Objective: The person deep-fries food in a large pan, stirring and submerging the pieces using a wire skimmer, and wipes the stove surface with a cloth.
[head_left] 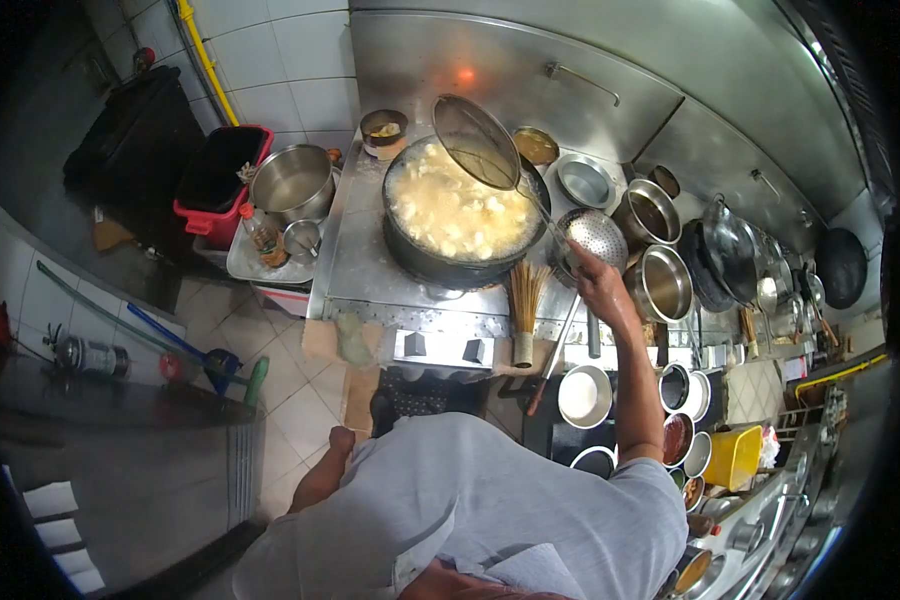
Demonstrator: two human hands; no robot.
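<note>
My right hand (602, 285) is closed around the handle of a wire mesh strainer (476, 142), whose round basket is held tilted over the far side of a large dark wok (410, 255). Foaming, pale yellow liquid with many whitish pieces (460, 205) fills the wok. Just beyond my right hand rests a perforated metal ladle (594, 235). A bamboo wok brush (526, 310) lies between the wok and the stove's front edge. Down by my side, my left hand (342, 438) looks loosely closed, with nothing visible in it.
Stove knobs (445, 348) sit at the front. Metal pots (662, 282) and a shallow pan (585, 180) stand to the right. A steel pot (293, 185), a bottle (263, 238) and a red bin (220, 215) are at left. Several bowls and a yellow container (734, 458) line my right.
</note>
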